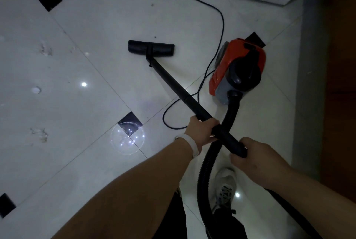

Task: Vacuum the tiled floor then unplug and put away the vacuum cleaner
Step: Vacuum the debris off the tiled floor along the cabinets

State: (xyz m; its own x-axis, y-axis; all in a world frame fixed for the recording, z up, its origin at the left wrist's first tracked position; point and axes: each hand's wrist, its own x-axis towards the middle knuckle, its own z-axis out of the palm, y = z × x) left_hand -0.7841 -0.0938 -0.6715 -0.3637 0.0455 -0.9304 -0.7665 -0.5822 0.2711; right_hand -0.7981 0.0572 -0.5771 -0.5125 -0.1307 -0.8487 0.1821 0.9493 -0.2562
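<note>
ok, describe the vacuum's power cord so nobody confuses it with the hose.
Find the red-and-grey vacuum body on the tiled floor, right of centre. The power cord is the thin black line from the top edge, past the body, looping under the wand. Unlike the thick ribbed hose, it lies flat on the tiles.

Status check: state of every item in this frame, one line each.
Left hand: grips the black vacuum wand.
Right hand: grips the wand's upper end.
Black floor head: flat on the white tiled floor.
Red and grey canister vacuum: standing on the floor, black ribbed hose attached.
Black power cord: loose on the floor, plug out of view.
Pale scraps: scattered left of the head.
</note>
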